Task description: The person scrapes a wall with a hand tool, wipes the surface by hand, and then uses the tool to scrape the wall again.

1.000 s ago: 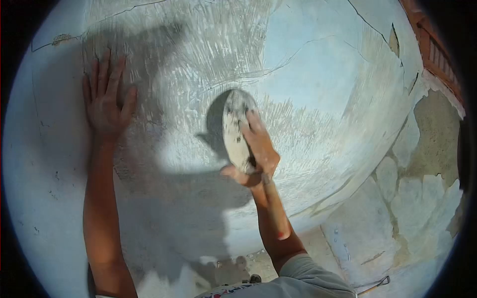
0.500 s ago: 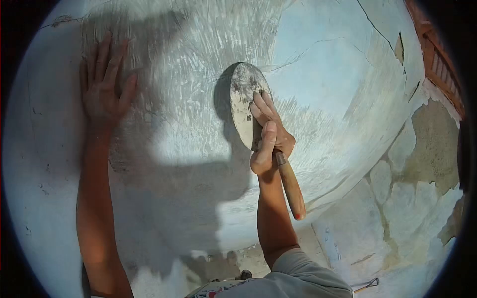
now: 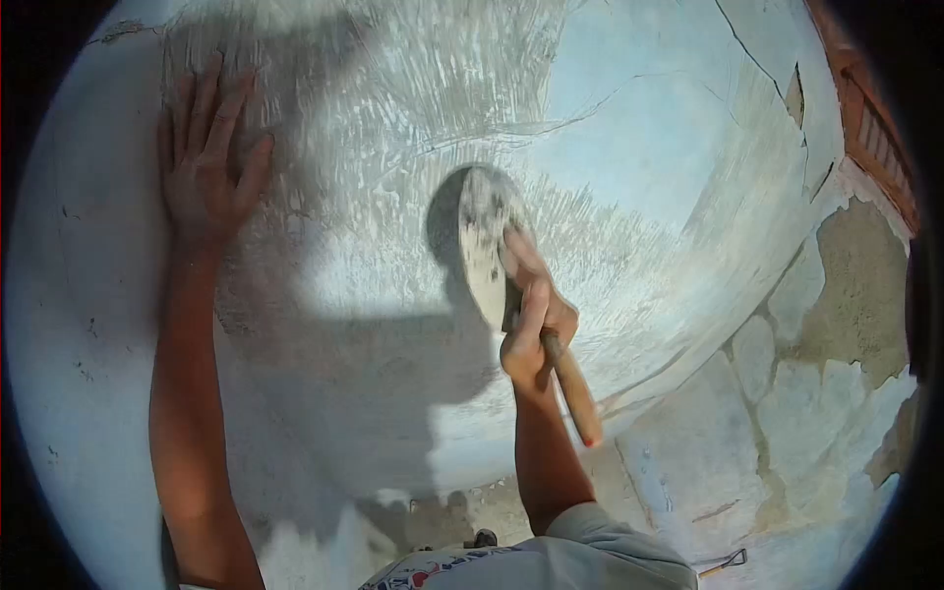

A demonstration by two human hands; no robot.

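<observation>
Nearest the camera, a grey sleeve [image 3: 610, 551] covers the shoulder, with the right forearm rising from it toward the wall. Right hand [image 3: 531, 315] clenched around the neck of a trowel [image 3: 487, 246]; the wooden handle [image 3: 573, 388] projects down and to the right of the hand, ending in a reddish tip. The blade, dusted with grey plaster, stands on edge above the hand with its long edge against the wall [image 3: 393, 324], casting a dark shadow just to the left. Left hand [image 3: 208, 162] open, fingers spread and pressed flat on the wall, well apart from the trowel, up and to the left of the right hand. Between the two hands the surface shows pale scrape marks [image 3: 393, 108] fanning upward. Right of the right hand, cracks [image 3: 757, 59] run through smooth bluish plaster; farther right and lower, patches of bare render [image 3: 855, 285] are exposed. Below, at the ground, a small tool [image 3: 723, 562] lies partly hidden by the sleeve. Exposed brick [image 3: 865, 108] shows at the far upper right
</observation>
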